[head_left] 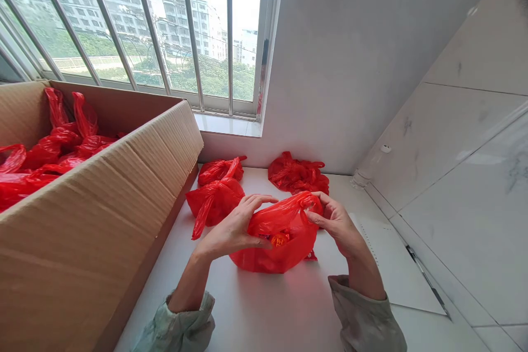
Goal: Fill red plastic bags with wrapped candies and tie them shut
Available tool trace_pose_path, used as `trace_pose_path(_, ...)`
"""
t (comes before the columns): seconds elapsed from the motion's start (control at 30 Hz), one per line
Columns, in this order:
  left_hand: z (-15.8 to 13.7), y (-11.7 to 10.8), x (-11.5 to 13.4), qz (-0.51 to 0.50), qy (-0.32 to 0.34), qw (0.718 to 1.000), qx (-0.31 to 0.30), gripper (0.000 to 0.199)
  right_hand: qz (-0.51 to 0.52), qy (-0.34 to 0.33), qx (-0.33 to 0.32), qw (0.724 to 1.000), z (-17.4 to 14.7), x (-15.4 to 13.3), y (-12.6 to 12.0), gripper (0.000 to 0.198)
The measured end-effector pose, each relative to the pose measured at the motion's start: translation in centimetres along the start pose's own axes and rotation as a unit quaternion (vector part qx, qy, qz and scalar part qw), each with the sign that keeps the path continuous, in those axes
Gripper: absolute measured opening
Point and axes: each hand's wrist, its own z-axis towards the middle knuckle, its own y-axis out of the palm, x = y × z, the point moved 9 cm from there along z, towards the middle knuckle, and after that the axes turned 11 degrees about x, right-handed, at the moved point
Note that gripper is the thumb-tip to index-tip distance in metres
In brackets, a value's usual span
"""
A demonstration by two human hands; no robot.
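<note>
In the head view a red plastic bag [264,260] sits on the white tabletop with its mouth partly spread. Inside it, a small round red item with a gold mark [279,239] shows among other contents too covered to name. My left hand [235,228] grips the bag's left side, thumb at the mouth and fingers over the top edge. Between thumb and fingers of my right hand [336,223] is the gathered handle at the bag's upper right. A bit of red wrapping [311,256] pokes out beside the bag's lower right.
A large cardboard box [124,198] at left holds several red bags [61,143]. Tied red bags [218,198] lie beside it; more red plastic [295,173] lies against the back wall. A white sheet [406,269] is at right, a barred window [190,27] behind.
</note>
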Motion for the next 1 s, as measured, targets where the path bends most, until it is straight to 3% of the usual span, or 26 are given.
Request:
trace_pose_path(0.1,0.3,0.6,1.3,-0.001,0.044,0.999,0.007,0.037,-0.007,-0.021,-0.005,1.0,-0.5,-1.0,0.5,0.028)
trace_pose_path(0.17,0.3,0.7,2.1,-0.035,0.061,0.998,0.002,0.017,-0.019,-0.045,0.039,0.998,-0.8,-1.9,-0.3,0.022)
trace_pose_path(0.33,0.0,-1.0,2.6,-0.182,0.073,0.979,0.056,0.046,-0.026,-0.108,0.187,0.976,-2.3,-4.5,-4.3,0.017)
trace_pose_path(0.47,0.0,-2.0,2.4,-0.291,0.076,0.948,0.109,0.05,-0.085,-0.103,0.25,0.959,-3.3,-5.1,-7.2,0.019)
trace_pose_path(0.57,0.1,-2.0,2.6,-0.335,0.062,0.931,0.133,0.05,-0.127,-0.037,0.219,0.967,-3.4,-4.1,-7.7,0.028)
trace_pose_path(0.67,0.2,-2.0,2.9,-0.343,0.039,0.925,0.161,0.047,-0.078,0.018,0.139,0.987,-3.4,-3.3,-6.3,0.034)
trace_pose_path(0.8,-0.1,-1.8,2.6,-0.287,0.003,0.939,0.191,0.038,0.035,-0.004,0.091,0.995,-3.5,-4.3,-4.3,0.027)
trace_pose_path(1.0,-1.1,-1.6,2.5,-0.119,-0.028,0.968,0.218,0.03,0.023,-0.012,0.061,0.998,-3.8,-4.8,-3.0,0.023)
